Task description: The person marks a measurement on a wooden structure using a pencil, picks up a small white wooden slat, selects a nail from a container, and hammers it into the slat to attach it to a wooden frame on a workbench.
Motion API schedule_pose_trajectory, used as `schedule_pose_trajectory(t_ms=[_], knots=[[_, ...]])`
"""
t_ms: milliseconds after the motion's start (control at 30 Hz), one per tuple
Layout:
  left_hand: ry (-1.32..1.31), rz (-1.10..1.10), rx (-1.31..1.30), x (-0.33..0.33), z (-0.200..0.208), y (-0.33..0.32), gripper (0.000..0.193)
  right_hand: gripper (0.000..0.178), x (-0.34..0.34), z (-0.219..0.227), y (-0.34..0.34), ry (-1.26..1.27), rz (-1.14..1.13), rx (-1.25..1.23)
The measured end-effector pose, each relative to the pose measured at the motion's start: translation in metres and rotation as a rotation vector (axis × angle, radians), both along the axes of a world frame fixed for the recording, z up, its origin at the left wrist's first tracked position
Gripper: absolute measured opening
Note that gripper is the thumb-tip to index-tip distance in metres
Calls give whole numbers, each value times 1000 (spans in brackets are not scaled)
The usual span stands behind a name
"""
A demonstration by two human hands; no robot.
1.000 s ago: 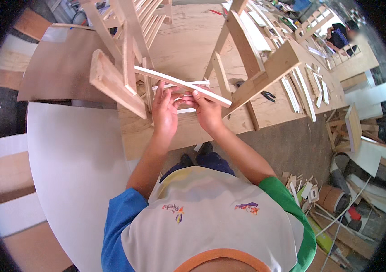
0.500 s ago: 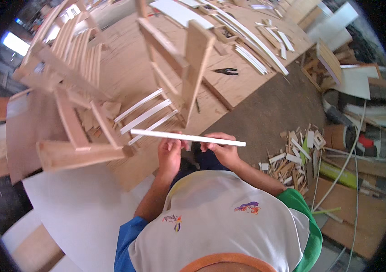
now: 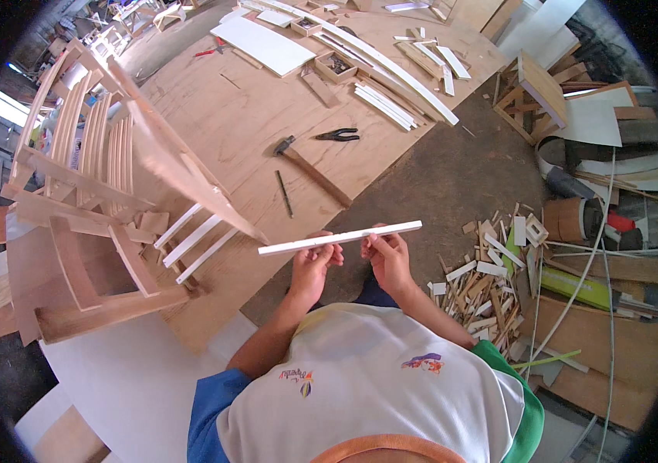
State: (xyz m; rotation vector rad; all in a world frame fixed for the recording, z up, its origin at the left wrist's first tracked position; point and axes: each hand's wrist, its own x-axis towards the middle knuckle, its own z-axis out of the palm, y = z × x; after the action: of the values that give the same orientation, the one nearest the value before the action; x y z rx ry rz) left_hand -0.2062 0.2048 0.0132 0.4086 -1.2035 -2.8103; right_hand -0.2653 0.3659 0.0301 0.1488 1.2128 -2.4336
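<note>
A narrow white wooden strip (image 3: 340, 238) is held level in front of my chest, past the table's near edge. My left hand (image 3: 314, 270) pinches it left of its middle, fingers curled behind it. With thumb and fingers, my right hand (image 3: 387, 258) grips it right of the middle. To the left, a wooden chair-like frame (image 3: 97, 309) lies on the table, several white slats (image 3: 194, 238) fixed across part of it. Nearest the strip on the tabletop are a hammer (image 3: 312, 171), black-handled pliers (image 3: 337, 135) and a thin dark rod (image 3: 284, 194).
The plywood table (image 3: 213, 116) also carries a white panel (image 3: 262, 44), small wooden boxes (image 3: 335, 67) and white strips (image 3: 384, 106). A heap of wood offcuts (image 3: 491, 282) covers floor at the right. Behind it stand a wooden stool (image 3: 539, 96) and leaning boards.
The strip has tilted so its right end is higher, and both hands have shifted slightly right. The chair frame appears further left, uncovering the hammer; the view has shifted too.
</note>
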Motion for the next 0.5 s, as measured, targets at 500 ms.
schedule_pose_trajectory(t_ms=[500], knots=[[-34,390,4,-145,-39,121,35,10,-235,-19,135,-6,340,108]])
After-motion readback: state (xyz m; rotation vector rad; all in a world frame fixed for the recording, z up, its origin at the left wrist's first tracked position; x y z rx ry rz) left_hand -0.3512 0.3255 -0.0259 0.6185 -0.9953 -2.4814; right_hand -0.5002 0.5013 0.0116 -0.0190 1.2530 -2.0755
